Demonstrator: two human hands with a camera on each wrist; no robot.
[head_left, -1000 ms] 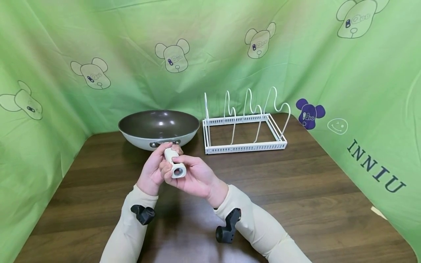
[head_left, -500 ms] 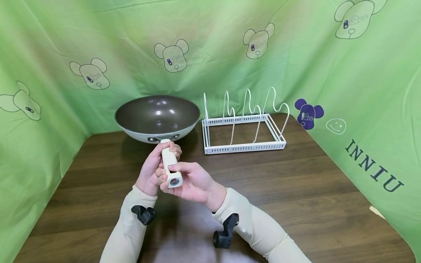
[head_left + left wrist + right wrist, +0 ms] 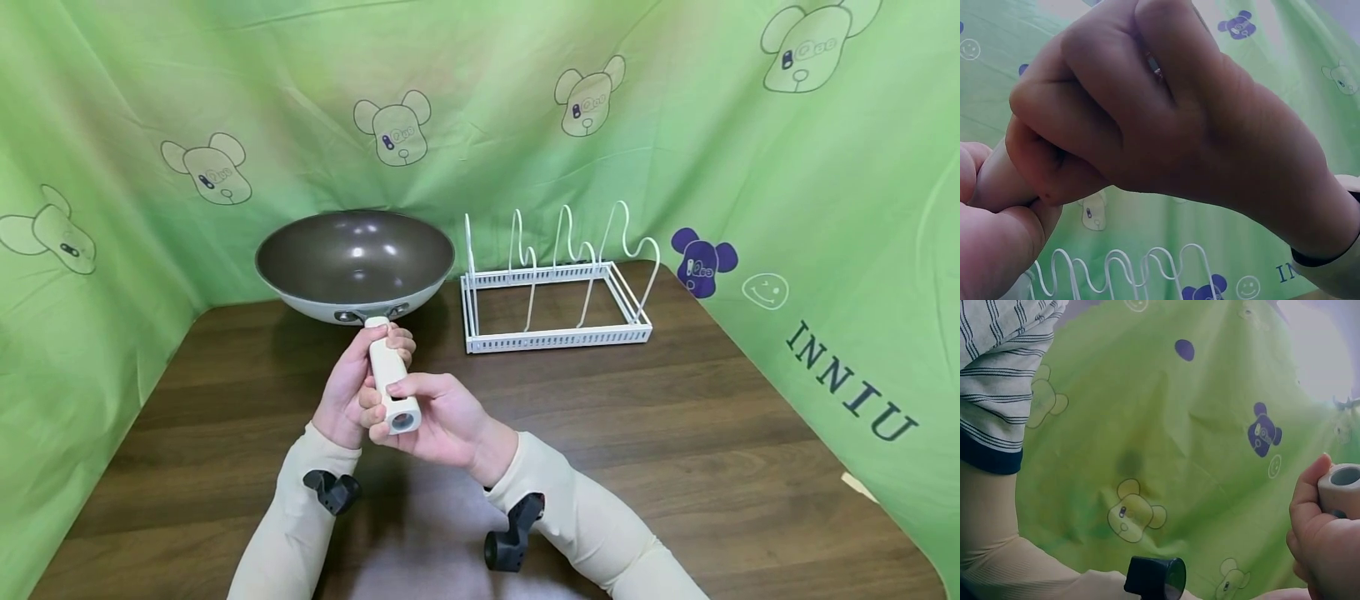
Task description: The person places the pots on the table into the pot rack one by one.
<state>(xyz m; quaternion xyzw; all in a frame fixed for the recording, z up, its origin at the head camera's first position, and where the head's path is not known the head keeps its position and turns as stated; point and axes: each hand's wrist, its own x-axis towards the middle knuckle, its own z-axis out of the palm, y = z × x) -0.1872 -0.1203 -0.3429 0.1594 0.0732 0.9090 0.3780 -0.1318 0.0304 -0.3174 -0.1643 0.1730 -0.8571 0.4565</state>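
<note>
A deep frying pan (image 3: 352,258) with a dark inside and a pale outer wall is tilted toward me at the back left, its near side raised. Its cream handle (image 3: 387,367) points at me, a round hole in its end. My left hand (image 3: 347,387) grips the handle close to the pan, fingers wrapped round it. Nearer the end, my right hand (image 3: 442,421) holds the handle, thumb on top and fingers curled beneath. In the left wrist view the curled left hand (image 3: 1129,106) hides most of the handle. The right wrist view shows the handle's end (image 3: 1342,487) in the right hand.
To the right of the pan, a white wire rack (image 3: 558,340) with several wavy upright dividers stands on the brown wooden table (image 3: 637,450). A green printed curtain (image 3: 480,100) encloses the back and sides. Each sleeve carries a black camera mount (image 3: 513,533).
The pan has risen and its opening has tilted further toward me, mostly in the first half second. The handle's end has dropped slightly, both hands keeping hold.
</note>
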